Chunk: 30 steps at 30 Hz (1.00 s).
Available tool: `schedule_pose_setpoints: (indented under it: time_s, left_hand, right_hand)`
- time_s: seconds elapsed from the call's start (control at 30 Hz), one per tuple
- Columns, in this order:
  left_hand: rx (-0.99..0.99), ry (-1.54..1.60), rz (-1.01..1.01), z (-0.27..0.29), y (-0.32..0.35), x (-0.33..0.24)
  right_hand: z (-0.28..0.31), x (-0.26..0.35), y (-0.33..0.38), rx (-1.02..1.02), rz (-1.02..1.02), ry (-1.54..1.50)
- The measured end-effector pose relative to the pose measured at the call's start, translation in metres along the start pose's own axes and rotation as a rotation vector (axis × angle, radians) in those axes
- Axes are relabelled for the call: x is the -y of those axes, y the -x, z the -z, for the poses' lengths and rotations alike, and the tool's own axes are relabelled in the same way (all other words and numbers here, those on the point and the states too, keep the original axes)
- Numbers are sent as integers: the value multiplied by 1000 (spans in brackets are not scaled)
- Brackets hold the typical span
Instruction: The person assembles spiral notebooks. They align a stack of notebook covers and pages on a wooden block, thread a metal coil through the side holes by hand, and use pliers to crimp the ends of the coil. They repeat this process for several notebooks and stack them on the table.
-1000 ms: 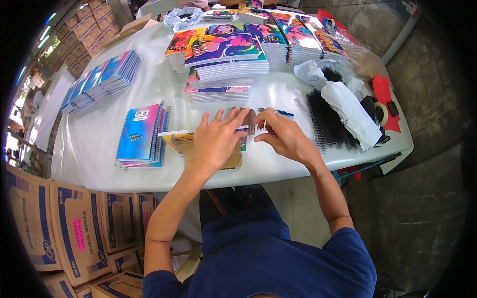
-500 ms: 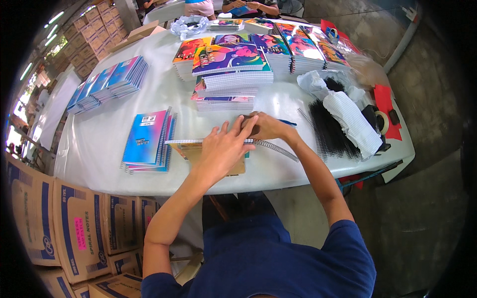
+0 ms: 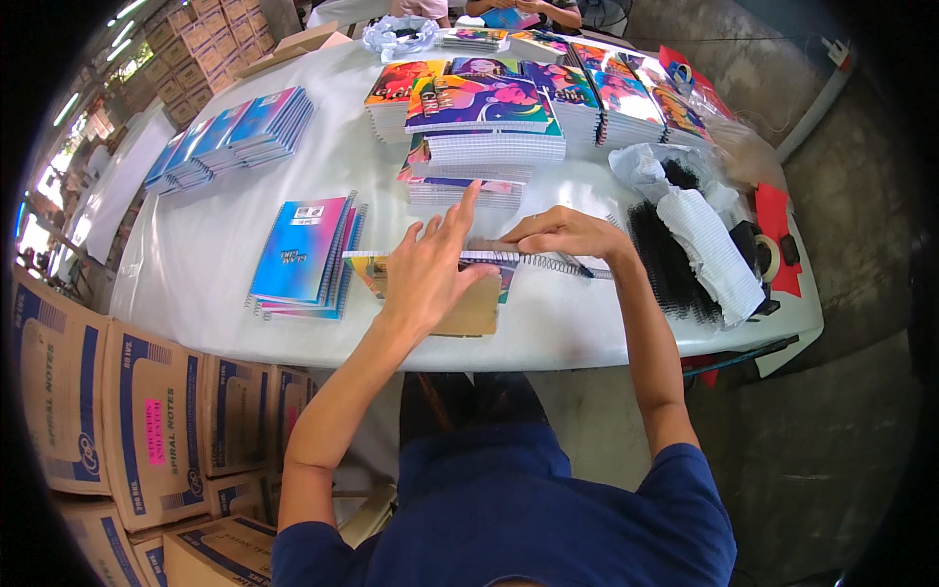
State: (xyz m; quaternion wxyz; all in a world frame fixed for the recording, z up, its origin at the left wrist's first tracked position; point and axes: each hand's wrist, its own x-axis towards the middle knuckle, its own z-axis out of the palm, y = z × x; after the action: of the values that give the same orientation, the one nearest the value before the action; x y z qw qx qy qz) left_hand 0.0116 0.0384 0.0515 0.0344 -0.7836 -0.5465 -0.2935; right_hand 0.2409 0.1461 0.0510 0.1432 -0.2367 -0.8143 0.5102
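Note:
An unbound notebook (image 3: 367,256) is propped up in front of me, its punched edge upward and its brown cardboard back (image 3: 471,315) tilted towards me. My left hand (image 3: 423,276) straddles that edge, thumb on the near side and fingers on the far side, index finger stretched up. A dark wire spiral coil (image 3: 565,266) is threaded part way along the right end of the edge, its loose end sticking out to the right. Over the coil, the fingers of my right hand (image 3: 572,235) are bent and pressed onto it; their tips are partly hidden.
Blue-pink spiral notebooks (image 3: 298,256) lie at left, with more blue stacks (image 3: 230,137) beyond. Colourful notebook stacks (image 3: 489,117) fill the back. At right are loose black coils (image 3: 665,259), a white cloth roll (image 3: 709,256) and a tape roll (image 3: 768,256). Cartons (image 3: 152,421) stand lower left.
My right hand has moved right along the punched edge, onto the coil. My left index finger now points up, and more of the brown back shows. The whole view has shifted slightly.

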Motion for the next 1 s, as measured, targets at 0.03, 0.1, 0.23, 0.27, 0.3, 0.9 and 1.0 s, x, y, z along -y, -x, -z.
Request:
schedule_pose_setpoints:
  time_s: [0.03,0.1,0.23,0.27,0.3,0.9,1.0]
  left_hand:
    - [0,-7,3,0,4,1]
    - [-31,-11,8,-1,5,2]
    - [-37,-12,5,0,6,7]
    - [-34,-9,10,1,5,6]
    - [-41,1,15,1,2,5]
    - [462,20,75,19,-21,-2]
    - [334,48,-31,10,-16,3]
  right_hand:
    - [-2,1,-4,24,-97,109]
    - [4,-9,6,-63,63,-140]
    - [-9,7,3,-97,89,-129]
    - [-6,8,0,-100,12,-99]
    - [-1,8,-1,-103,-69,-58]
    - [-63,39,18,-474,55,544]
    - [-85,45,19,-714,101,612]
